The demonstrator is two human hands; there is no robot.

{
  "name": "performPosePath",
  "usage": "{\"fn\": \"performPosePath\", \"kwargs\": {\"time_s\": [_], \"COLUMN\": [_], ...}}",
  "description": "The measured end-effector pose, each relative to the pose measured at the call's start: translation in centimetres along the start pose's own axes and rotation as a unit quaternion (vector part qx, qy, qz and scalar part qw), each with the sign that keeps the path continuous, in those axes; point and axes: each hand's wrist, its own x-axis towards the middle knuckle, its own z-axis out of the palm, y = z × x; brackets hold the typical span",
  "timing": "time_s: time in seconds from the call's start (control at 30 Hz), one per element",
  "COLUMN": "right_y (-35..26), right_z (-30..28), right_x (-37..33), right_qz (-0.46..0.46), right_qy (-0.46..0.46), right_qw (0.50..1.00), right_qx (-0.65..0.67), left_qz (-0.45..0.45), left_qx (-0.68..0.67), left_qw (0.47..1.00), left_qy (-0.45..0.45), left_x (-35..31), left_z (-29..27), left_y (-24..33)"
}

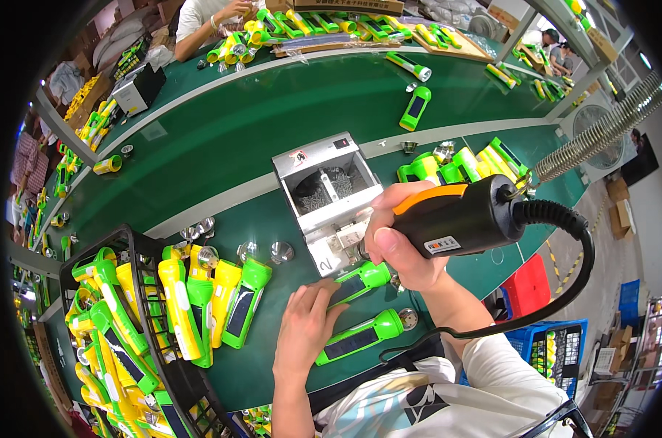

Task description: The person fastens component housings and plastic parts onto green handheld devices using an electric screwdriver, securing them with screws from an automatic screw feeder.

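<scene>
My right hand [404, 252] is wrapped round a black electric screwdriver [473, 219] with an orange lever. The tool lies nearly level, its tip at the front of a silver screw feeder [320, 152] filled with loose screws. My fingers partly hide the tip, so I cannot tell if it carries a screw. Just below the feeder, my left hand [305, 321] grips one end of a green flashlight [364, 280] with a dark solar panel. A second green flashlight [360, 336] rests nearer me, with a silver reflector [408, 318] at its head.
At left stands a black basket [159, 321] heaped with green and yellow flashlights. Loose reflectors [281, 252] lie beside more flashlights [245, 303]. A coil spring [601, 128] and a black cable [583, 270] run from the screwdriver. Across the green belt [236, 139], another person's arm [199, 36] reaches among flashlights.
</scene>
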Motion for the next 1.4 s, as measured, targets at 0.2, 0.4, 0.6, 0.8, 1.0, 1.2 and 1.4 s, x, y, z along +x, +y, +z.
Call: {"fn": "performPosePath", "kwargs": {"time_s": [0.2, 0.4, 0.6, 0.8, 1.0, 1.2, 1.4], "right_y": [0.0, 0.2, 0.1, 0.4, -2.5, -2.3, -1.5], "right_z": [-0.1, 0.4, 1.8, 2.3, 1.8, 0.4, -0.2], "right_x": [0.0, -0.3, 3.0, 4.8, 2.0, -1.4, -3.0], "right_qz": [0.023, 0.016, 0.122, 0.196, 0.186, 0.099, 0.097], "right_qy": [0.008, 0.005, 0.028, -0.024, 0.003, -0.026, -0.007], "right_qw": [1.000, 0.999, 0.990, 0.980, 0.982, 0.994, 0.995], "right_qx": [-0.004, -0.029, -0.061, 0.009, -0.031, -0.025, -0.030], "left_qz": [0.000, 0.002, 0.005, 0.008, 0.023, 0.031, 0.022], "left_qx": [0.003, 0.005, 0.009, 0.035, 0.048, 0.043, 0.046], "left_qw": [1.000, 1.000, 1.000, 0.999, 0.999, 0.999, 0.999], "left_qy": [-0.016, -0.015, -0.018, -0.036, -0.009, 0.001, -0.019], "left_x": [-0.1, -0.3, -0.2, -0.6, -0.5, -0.6, -0.5], "left_z": [0.1, 0.1, 0.0, 0.1, 0.1, 0.3, 0.3], "left_y": [-0.3, -0.5, 0.0, -0.2, 0.0, 0.0, 0.0]}}
